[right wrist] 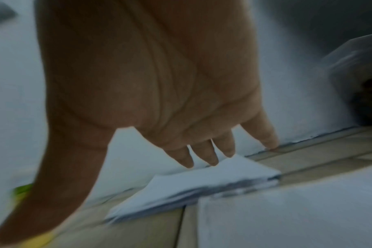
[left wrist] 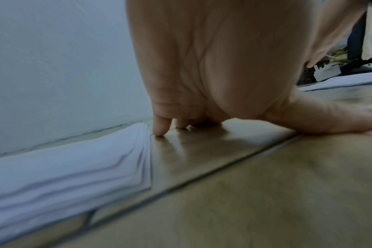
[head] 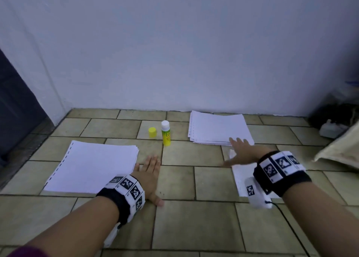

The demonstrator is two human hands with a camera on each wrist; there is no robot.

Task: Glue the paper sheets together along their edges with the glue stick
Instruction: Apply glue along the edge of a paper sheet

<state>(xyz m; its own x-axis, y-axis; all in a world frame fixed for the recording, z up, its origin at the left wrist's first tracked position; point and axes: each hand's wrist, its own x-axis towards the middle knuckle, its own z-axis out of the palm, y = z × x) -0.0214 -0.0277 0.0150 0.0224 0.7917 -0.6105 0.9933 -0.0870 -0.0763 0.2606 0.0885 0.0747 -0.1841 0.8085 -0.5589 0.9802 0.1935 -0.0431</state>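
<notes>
A glue stick (head: 166, 133) with a yellow-green label and white top stands upright on the tiled floor, its yellow cap (head: 152, 132) beside it on the left. One stack of white sheets (head: 93, 165) lies at the left, another stack (head: 218, 128) at the back right (right wrist: 202, 181). A single sheet (head: 242, 177) lies under my right wrist. My left hand (head: 149, 174) rests flat on the tiles just right of the left stack (left wrist: 70, 171), fingers straight. My right hand (head: 240, 150) hovers open, fingers spread, over the near edge of the right stack, holding nothing.
A pale wall (head: 174, 52) runs along the back of the floor. A dark door or panel (head: 17, 109) stands at the left. At the right lie a beige cloth (head: 342, 150), a small white object (head: 330, 128) and dark clutter.
</notes>
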